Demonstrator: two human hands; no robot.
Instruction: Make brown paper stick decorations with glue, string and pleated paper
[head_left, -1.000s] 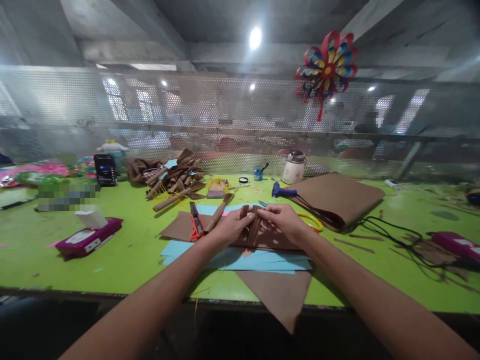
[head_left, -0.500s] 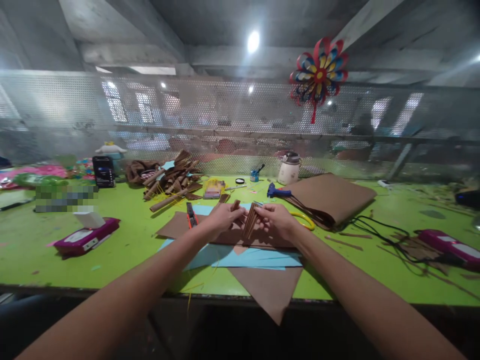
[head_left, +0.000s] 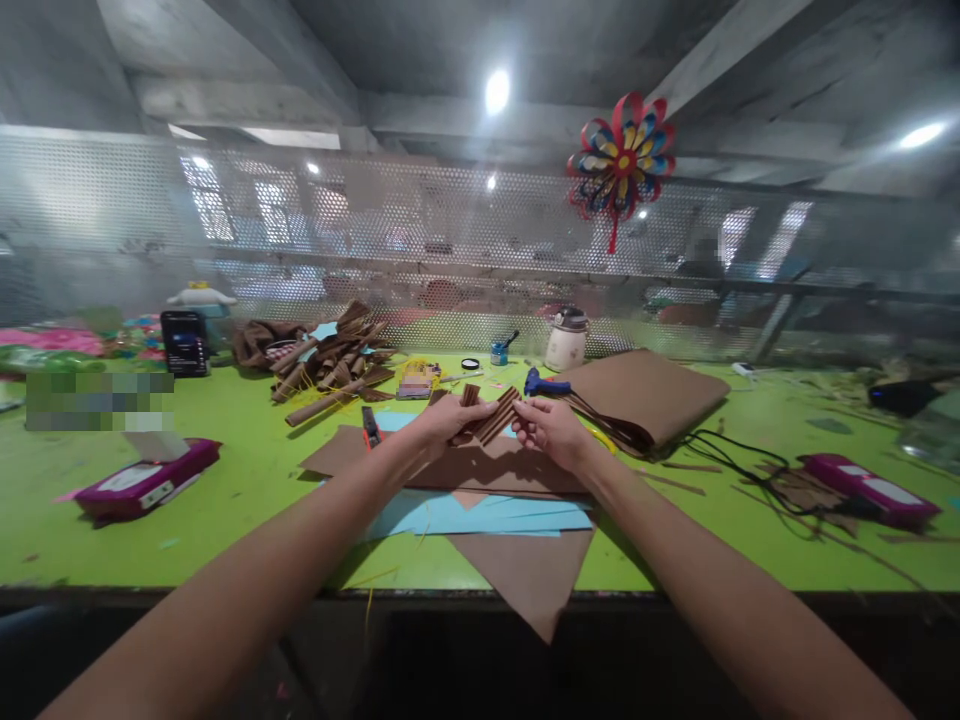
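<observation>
A pleated piece of brown paper (head_left: 497, 416) is held above the work by both hands. My left hand (head_left: 442, 422) is closed on its left part, where folded layers stick up between thumb and fingers. On its right end my right hand (head_left: 553, 430) pinches with thumb and fingertips. Below lies a flat brown paper sheet (head_left: 517, 474), over light blue paper strips (head_left: 487, 516) and a pointed brown sheet (head_left: 525, 575) that overhangs the front edge. An orange-and-black hand tool (head_left: 370, 427) lies beside my left wrist. Behind my right hand a yellow loop (head_left: 603, 439) shows in part.
A blue glue gun (head_left: 545, 383) lies near a folded brown paper stack (head_left: 652, 395). Rolled brown paper pieces (head_left: 337, 360) are heaped back left. Purple power strips (head_left: 150, 482) sit on both sides, with black cables (head_left: 739, 455) at right. A jug (head_left: 566, 340) stands behind.
The pleated paper has tilted from nearly upright to a slant, and more of its folds show between my hands. The whole view has shifted slightly.
</observation>
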